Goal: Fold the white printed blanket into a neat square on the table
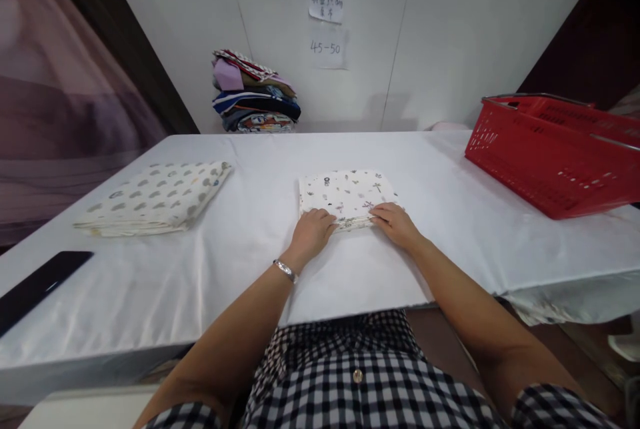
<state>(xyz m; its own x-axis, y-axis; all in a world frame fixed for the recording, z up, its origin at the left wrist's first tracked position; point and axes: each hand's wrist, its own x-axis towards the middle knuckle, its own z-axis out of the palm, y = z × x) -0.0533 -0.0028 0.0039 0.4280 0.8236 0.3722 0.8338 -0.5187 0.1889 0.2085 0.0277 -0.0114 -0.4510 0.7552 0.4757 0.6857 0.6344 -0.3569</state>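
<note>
The folded printed cloth (346,197) lies flat on the white-covered table (240,269), near the middle of the surface and directly ahead of the person. The left hand (311,230) rests on the cloth's near left corner with fingers curled over the edge; the right hand (397,222) sits on the near right corner in the same manner. Both hands appear to pinch the near edge lightly rather than lie flat, though the fingertips are tucked against the fabric and the grip cannot be confirmed with certainty. A bracelet (285,270) shows on the left wrist. In my judgement the step in hand is the squaring or pressing of a fold already made, the cloth being a compact rectangle with its layers stacked at the near edge. The next move would call for an even hold at both corners so that the layers do not slip apart, and for keeping the near edge straight. The cloth's long axis runs roughly left to right, parallel with the table's near edge; the stacked edge faces the person. Well apart to the left lies a second folded cloth with grey spots (157,197), a dark flat object (37,282) nearer the corner. A red basket (550,155) stands at right, and a pile of folded fabrics (255,99) against the wall.
</note>
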